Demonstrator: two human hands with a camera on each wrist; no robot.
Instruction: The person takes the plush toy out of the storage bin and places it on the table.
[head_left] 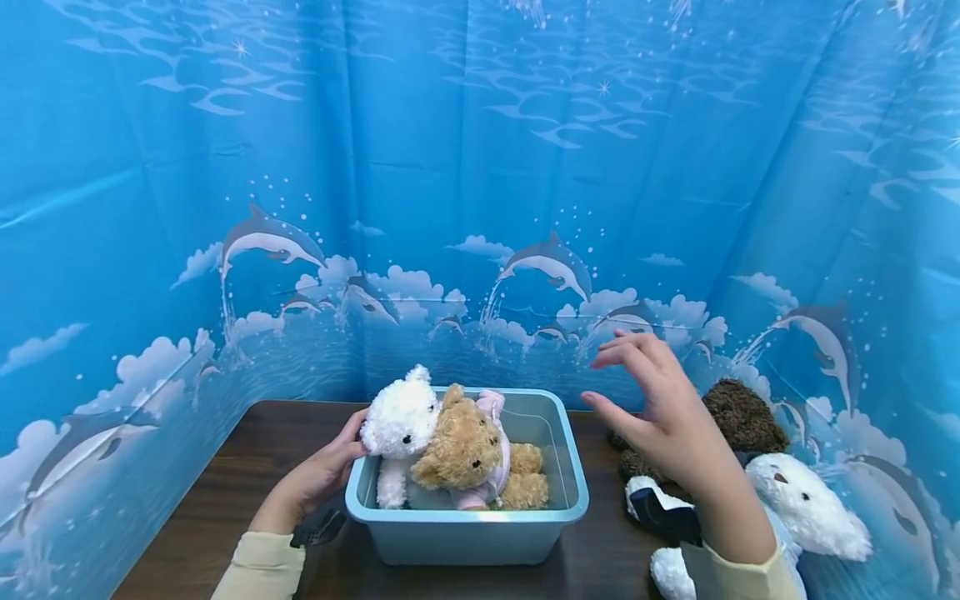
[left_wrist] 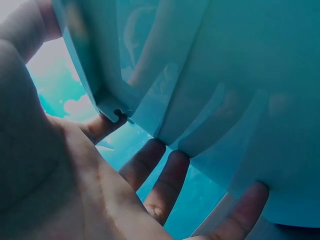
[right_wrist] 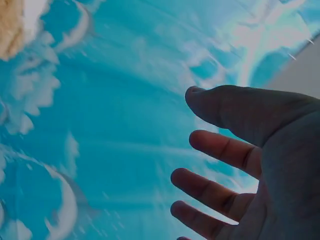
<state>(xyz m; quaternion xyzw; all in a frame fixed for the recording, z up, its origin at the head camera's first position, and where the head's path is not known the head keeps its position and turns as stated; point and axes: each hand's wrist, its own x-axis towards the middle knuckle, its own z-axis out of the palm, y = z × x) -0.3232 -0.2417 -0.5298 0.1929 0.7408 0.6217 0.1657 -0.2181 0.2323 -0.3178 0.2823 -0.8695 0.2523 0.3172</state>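
With spread fingers, the left hand (head_left: 326, 471) is touching the blue plastic bin's (head_left: 465, 542) outer wall; steadying it well is probably asking for light, even pressure. A white plush toy (head_left: 399, 417) and tan teddy bear (head_left: 461, 446) are resting inside. The right hand (head_left: 663, 404) is hovering empty, fingers parted, right of the bin. A dark wood table (head_left: 217, 492) is supporting it; a dolphin-print curtain (head_left: 465, 183) is hanging behind.

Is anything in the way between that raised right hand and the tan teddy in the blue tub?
Nothing visible blocks it from above: the blue tub is open and the tan teddy uncovered. Only the tub's right rim stands between teddy and right hand, seemingly lower than the hand.
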